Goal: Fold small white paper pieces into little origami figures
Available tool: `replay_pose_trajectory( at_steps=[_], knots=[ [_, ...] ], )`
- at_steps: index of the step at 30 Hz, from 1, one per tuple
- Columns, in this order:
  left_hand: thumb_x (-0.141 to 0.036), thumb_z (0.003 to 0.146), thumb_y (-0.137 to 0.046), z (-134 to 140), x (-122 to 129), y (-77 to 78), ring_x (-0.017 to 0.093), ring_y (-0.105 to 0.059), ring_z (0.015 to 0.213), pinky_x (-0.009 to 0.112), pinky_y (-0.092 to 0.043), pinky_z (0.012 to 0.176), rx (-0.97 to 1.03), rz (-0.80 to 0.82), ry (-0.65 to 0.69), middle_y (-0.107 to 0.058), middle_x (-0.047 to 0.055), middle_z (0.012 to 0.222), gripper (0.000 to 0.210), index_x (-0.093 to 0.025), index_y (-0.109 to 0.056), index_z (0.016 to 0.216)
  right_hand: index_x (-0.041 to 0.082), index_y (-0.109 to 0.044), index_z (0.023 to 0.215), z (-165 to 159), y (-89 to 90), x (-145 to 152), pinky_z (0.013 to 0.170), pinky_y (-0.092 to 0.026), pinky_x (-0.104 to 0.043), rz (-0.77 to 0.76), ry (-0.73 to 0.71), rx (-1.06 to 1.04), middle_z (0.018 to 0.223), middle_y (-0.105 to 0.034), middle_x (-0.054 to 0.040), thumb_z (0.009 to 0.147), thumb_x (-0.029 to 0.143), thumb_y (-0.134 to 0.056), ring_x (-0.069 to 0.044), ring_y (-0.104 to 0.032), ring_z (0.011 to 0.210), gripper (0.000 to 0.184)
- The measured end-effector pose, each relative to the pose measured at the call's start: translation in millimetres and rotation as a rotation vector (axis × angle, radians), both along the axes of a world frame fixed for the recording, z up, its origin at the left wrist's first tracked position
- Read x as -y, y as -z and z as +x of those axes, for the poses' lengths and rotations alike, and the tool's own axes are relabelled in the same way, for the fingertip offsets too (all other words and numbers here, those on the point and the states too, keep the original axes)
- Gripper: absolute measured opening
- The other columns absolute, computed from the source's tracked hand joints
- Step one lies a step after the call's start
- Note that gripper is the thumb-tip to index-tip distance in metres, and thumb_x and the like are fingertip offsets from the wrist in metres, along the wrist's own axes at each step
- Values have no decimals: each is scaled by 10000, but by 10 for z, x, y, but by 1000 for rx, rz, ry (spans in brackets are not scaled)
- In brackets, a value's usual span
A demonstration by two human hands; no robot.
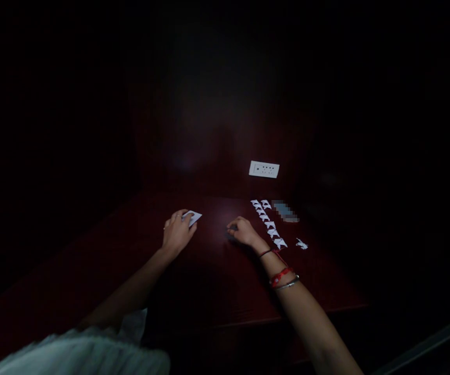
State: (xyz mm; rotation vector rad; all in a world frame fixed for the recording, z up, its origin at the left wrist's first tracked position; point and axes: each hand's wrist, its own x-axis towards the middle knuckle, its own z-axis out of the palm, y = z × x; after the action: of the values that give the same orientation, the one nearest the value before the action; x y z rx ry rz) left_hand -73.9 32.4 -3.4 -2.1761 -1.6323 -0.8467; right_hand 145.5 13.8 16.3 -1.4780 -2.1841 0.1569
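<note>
My left hand is closed on a white piece of paper, with its fingers over the near side and one pointed corner sticking out to the right. My right hand is low over the dark red table, fingers curled in; whether anything is between them I cannot make out. To the right of it, small folded white paper pieces lie in a slanting row running away from me. One more folded piece lies apart, farther right.
A white socket panel is on the back wall above the table. A blurred-out flat bluish object lies beside the paper row. The table's front edge runs below my forearms. Both sides are very dark.
</note>
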Motion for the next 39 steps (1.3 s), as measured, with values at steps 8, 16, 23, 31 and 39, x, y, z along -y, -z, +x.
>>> replay_pose_trajectory(
  at_steps=[8, 16, 23, 31, 39],
  knots=[
    [-513, 702, -380, -607, -102, 97, 253, -387, 1017, 379, -308, 788, 16, -372, -22, -448, 87, 1116, 490, -208, -443, 1081, 185, -511, 993, -903, 254, -75, 783, -335, -308, -20, -75, 136, 1000, -453, -78, 736, 315, -432, -179, -399, 935, 299],
    [-480, 715, -379, -630, -231, 81, 235, -412, 1004, 360, -322, 773, 28, -405, 64, -477, 26, 1111, 380, -274, -508, 1007, 213, -362, 1149, -932, 155, -326, 815, -317, -343, 38, -86, 198, 1127, -356, -84, 744, 346, -427, -199, -328, 1015, 431],
    [-443, 718, -385, -647, -269, 114, 237, -402, 1016, 376, -305, 797, 39, -427, 69, -471, 11, 1121, 353, -279, -511, 1003, 291, -437, 1083, -906, 153, -448, 786, -314, -372, 130, -209, 292, 1104, -435, -29, 767, 360, -399, -199, -335, 1014, 325],
    [-454, 710, -392, -643, -246, 125, 236, -384, 1026, 396, -291, 807, 15, -412, 73, -456, 6, 1128, 363, -291, -494, 1017, 235, -539, 983, -1025, 146, -573, 798, -313, -262, 106, -224, 343, 974, -535, -39, 792, 282, -380, -144, -440, 938, 253],
    [-504, 716, -357, -673, -247, 148, 238, -391, 1016, 383, -298, 800, -74, -367, 115, -452, 15, 1131, 404, -284, -492, 1027, 177, -575, 901, -996, 187, -589, 762, -316, -225, 174, -224, 319, 881, -560, -54, 815, 285, -329, -123, -468, 865, 281]
  ],
)
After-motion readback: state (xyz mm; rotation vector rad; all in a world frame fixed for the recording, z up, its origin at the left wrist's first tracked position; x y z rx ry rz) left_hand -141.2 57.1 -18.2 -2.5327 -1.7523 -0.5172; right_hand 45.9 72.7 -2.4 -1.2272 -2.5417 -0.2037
